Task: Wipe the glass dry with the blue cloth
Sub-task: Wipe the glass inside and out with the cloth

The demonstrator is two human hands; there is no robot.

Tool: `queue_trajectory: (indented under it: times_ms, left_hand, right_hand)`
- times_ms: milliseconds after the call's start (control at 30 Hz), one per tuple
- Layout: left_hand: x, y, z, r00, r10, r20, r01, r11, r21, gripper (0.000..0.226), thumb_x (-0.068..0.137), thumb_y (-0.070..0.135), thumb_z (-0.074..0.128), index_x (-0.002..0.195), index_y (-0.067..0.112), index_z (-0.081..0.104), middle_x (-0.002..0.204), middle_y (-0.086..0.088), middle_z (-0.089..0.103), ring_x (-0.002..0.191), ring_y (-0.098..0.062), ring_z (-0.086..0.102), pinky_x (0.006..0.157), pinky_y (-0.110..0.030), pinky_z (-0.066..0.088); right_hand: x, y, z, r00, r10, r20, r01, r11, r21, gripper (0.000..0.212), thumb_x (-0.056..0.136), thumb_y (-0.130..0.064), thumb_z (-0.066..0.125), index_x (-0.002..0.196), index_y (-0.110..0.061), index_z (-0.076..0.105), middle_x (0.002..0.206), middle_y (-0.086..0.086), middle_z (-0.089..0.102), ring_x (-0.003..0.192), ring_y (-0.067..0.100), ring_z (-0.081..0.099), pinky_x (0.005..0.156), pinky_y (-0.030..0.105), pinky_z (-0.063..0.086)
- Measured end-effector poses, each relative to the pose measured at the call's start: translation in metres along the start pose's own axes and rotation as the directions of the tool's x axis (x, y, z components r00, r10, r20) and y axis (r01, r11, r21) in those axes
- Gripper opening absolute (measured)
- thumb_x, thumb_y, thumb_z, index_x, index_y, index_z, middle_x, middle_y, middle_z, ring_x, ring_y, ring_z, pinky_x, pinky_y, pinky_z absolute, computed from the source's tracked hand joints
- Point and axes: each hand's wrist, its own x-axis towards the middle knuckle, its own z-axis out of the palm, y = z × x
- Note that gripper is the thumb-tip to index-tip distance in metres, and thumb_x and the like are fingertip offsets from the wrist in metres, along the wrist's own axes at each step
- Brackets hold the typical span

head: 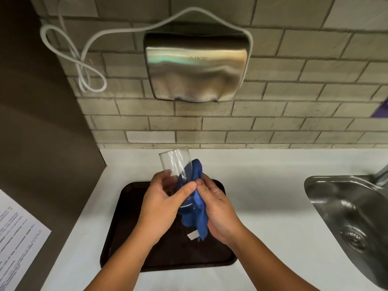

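A clear drinking glass (173,162) is held tilted above a dark tray, its open mouth pointing up and away from me. My left hand (161,204) grips its lower half, thumb across the front. The blue cloth (196,206) is bunched against the right side of the glass and hangs down with a white label at its lower end. My right hand (218,208) is closed on the cloth, pressing it to the glass. The base of the glass is hidden behind cloth and fingers.
The dark brown tray (126,234) lies on a white counter (262,196). A steel sink (346,211) is at the right. A steel hand dryer (197,64) with a white cable hangs on the tiled wall. A printed sheet (16,238) lies at left.
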Motion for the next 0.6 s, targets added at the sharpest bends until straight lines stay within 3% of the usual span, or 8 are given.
queue_trajectory:
  times_ms: [100, 300, 367, 433, 600]
  left_hand:
    - [-0.002, 0.003, -0.001, 1.0, -0.014, 0.017, 0.014, 1.0, -0.003, 0.096, 0.064, 0.064, 0.09, 0.145, 0.021, 0.064, 0.125, 0.002, 0.082, 0.11, -0.012, 0.081, 0.084, -0.024, 0.065]
    - [-0.007, 0.004, -0.006, 0.991, -0.082, 0.109, 0.088, 0.995, -0.05, 0.072, 0.068, 0.048, 0.098, 0.132, 0.027, 0.072, 0.116, 0.004, 0.086, 0.105, -0.014, 0.084, 0.082, -0.028, 0.067]
    - [-0.007, 0.004, -0.007, 0.99, -0.086, 0.112, 0.092, 0.995, -0.044, 0.065, 0.069, 0.047, 0.103, 0.126, 0.03, 0.075, 0.113, 0.006, 0.087, 0.104, -0.015, 0.085, 0.086, -0.034, 0.068]
    - [-0.007, 0.004, -0.008, 0.991, -0.088, 0.105, 0.092, 0.995, -0.039, 0.062, 0.063, 0.05, 0.095, 0.12, 0.035, 0.077, 0.11, 0.008, 0.087, 0.101, -0.015, 0.085, 0.087, -0.039, 0.068]
    - [-0.014, 0.006, -0.01, 0.986, -0.087, 0.144, 0.099, 0.992, -0.079, 0.047, 0.063, 0.053, 0.093, 0.108, 0.052, 0.079, 0.107, 0.011, 0.086, 0.101, -0.015, 0.086, 0.079, -0.029, 0.068]
  right_hand:
    - [-0.001, -0.001, 0.003, 0.999, 0.021, 0.027, -0.023, 0.999, 0.04, 0.053, 0.099, -0.049, 0.075, 0.146, -0.026, 0.069, 0.144, 0.014, 0.075, 0.134, 0.03, 0.072, 0.107, 0.035, 0.06]
    - [0.002, -0.003, 0.0, 0.996, 0.084, -0.019, -0.082, 0.993, 0.087, 0.053, 0.106, -0.042, 0.059, 0.147, -0.01, 0.067, 0.144, 0.028, 0.07, 0.14, 0.049, 0.062, 0.118, 0.055, 0.052]
    - [0.002, -0.002, 0.001, 0.995, 0.099, -0.004, -0.098, 0.988, 0.116, 0.052, 0.107, -0.042, 0.057, 0.146, -0.01, 0.068, 0.144, 0.029, 0.07, 0.139, 0.048, 0.063, 0.115, 0.053, 0.054]
    - [0.001, -0.001, 0.003, 0.993, 0.115, 0.014, -0.115, 0.983, 0.146, 0.048, 0.112, -0.04, 0.052, 0.146, -0.01, 0.068, 0.144, 0.028, 0.071, 0.137, 0.045, 0.066, 0.109, 0.049, 0.059]
    - [0.002, -0.005, 0.005, 0.991, 0.123, 0.05, -0.13, 0.978, 0.163, 0.052, 0.118, -0.043, 0.042, 0.149, -0.008, 0.065, 0.147, 0.03, 0.068, 0.137, 0.045, 0.066, 0.11, 0.049, 0.058]
